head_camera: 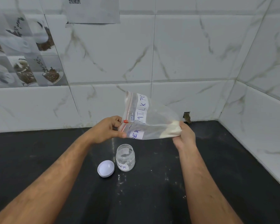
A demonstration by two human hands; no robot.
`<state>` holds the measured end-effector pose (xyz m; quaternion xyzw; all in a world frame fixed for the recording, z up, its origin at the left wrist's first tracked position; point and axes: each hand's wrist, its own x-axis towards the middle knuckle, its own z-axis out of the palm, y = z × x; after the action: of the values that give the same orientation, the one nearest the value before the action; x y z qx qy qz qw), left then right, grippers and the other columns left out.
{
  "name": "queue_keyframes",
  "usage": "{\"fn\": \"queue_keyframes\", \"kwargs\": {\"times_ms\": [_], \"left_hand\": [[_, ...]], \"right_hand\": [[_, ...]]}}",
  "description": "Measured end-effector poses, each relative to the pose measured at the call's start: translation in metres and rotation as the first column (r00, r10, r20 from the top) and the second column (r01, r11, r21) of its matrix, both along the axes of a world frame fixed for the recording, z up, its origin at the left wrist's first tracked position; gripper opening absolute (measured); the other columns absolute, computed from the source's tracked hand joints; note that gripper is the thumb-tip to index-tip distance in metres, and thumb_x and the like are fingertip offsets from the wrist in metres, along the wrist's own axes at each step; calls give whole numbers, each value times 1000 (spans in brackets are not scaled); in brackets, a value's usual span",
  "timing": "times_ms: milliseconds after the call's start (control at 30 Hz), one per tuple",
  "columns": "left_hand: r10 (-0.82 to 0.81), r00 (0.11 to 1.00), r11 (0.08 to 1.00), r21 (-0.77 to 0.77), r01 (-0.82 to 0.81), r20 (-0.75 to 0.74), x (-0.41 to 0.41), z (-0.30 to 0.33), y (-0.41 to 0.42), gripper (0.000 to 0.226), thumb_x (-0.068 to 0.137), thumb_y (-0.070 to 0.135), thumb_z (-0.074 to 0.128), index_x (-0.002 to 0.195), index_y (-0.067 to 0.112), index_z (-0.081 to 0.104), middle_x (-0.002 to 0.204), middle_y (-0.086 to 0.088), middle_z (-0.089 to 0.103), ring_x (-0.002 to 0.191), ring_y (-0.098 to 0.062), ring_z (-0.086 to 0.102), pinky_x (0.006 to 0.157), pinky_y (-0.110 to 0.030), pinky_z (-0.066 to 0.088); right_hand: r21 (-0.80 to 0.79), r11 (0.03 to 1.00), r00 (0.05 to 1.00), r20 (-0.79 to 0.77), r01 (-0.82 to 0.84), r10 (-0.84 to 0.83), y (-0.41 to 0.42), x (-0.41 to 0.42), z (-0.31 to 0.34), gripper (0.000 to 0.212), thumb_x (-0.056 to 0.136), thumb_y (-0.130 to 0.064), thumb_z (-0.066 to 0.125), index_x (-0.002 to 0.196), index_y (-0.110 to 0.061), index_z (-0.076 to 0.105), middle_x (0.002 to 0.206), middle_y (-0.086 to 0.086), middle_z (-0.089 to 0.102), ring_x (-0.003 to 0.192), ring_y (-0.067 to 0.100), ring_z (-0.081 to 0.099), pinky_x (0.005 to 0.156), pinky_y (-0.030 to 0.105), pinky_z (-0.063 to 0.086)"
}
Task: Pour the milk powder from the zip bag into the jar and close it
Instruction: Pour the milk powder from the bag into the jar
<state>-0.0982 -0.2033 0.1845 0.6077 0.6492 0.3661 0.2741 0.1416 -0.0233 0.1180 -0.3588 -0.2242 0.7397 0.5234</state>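
You hold the zip bag (149,118) up over the dark surface (208,175), stretched between both hands. Your left hand (107,130) pinches the zip edge near the red strip, fingers closed on the plastic; your right hand (183,135) is closed around the far bottom corner, where the milk powder (172,129) is bunched. The jar (125,157) stands open on the surface below the bag's zip end, with some powder already in it. Its lid (105,168) lies just beside it on the left, inner side up.

The powder sits at the end away from the mouth, so the step in hand is to get it sliding toward the zip. I cannot tell whether the zip is open; check that first. Lower the mouth right over the jar's narrow opening and pinch the plastic into a spout with your left hand. Then raise the right corner slowly, so the powder runs in a thin stream rather than a clump. White dust on the surface suggests how easily it scatters. Tap the corner to clear what clings.
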Motion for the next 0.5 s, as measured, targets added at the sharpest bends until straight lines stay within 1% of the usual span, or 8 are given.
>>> {"fn": "queue_keyframes", "kwargs": {"times_ms": [67,133,200,300,400,433,467,500], "left_hand": [[42,999,998,41,-42,-9,-2,1,2,7,76,8,83,80,14,80,101,-5,64,90,-9,64,85,-24,50],[105,994,991,81,-106,23,-1,-1,5,14,76,11,83,88,6,77,103,-13,67,91,-22,66,85,-27,51],[166,979,979,96,-178,119,0,-6,6,32,70,19,89,92,15,66,94,-12,67,83,-22,62,78,-29,51],[254,936,960,57,-275,243,2,-15,6,65,63,36,85,114,30,45,99,-5,69,86,-13,66,77,-24,50],[299,925,944,68,-322,236,2,-25,8,86,75,25,86,140,33,31,100,-6,72,91,-11,68,82,-20,48],[315,919,936,82,-342,235,3,-28,8,85,77,19,84,144,29,33,99,-11,72,90,-13,68,85,-23,50],[327,915,929,99,-358,239,4,-31,9,75,79,13,82,142,21,43,98,-17,71,88,-16,67,90,-29,53],[329,913,925,113,-364,242,5,-33,9,59,80,8,81,133,16,56,97,-23,70,86,-18,65,93,-36,54]], "right_hand": [[-24,1000,999,-44,8,-9,-2,-2,0,16,92,4,57,84,-3,70,80,9,72,64,22,72,66,33,60],[-25,1000,998,-61,1,-3,-4,-5,-2,14,93,2,58,89,-4,70,84,9,71,71,23,71,74,37,58],[2,1000,998,-68,0,0,-6,-5,-4,12,97,-5,57,96,-6,69,91,10,72,79,25,71,80,40,58],[70,997,999,-37,18,-15,-7,-6,-7,13,102,-11,56,106,-6,66,97,10,72,87,26,71,79,39,59],[122,991,998,26,48,-52,-7,-8,-8,11,103,-15,57,102,-8,65,93,8,72,83,22,70,72,34,58],[131,989,996,51,62,-69,-8,-10,-8,10,103,-16,57,99,-9,64,90,7,71,80,21,69,70,34,58],[138,988,994,75,74,-85,-9,-11,-8,11,103,-17,57,96,-11,64,88,6,70,78,21,68,68,33,57],[140,987,991,91,81,-95,-10,-12,-9,11,103,-17,58,96,-11,64,87,6,70,77,21,68,66,33,57]]}}
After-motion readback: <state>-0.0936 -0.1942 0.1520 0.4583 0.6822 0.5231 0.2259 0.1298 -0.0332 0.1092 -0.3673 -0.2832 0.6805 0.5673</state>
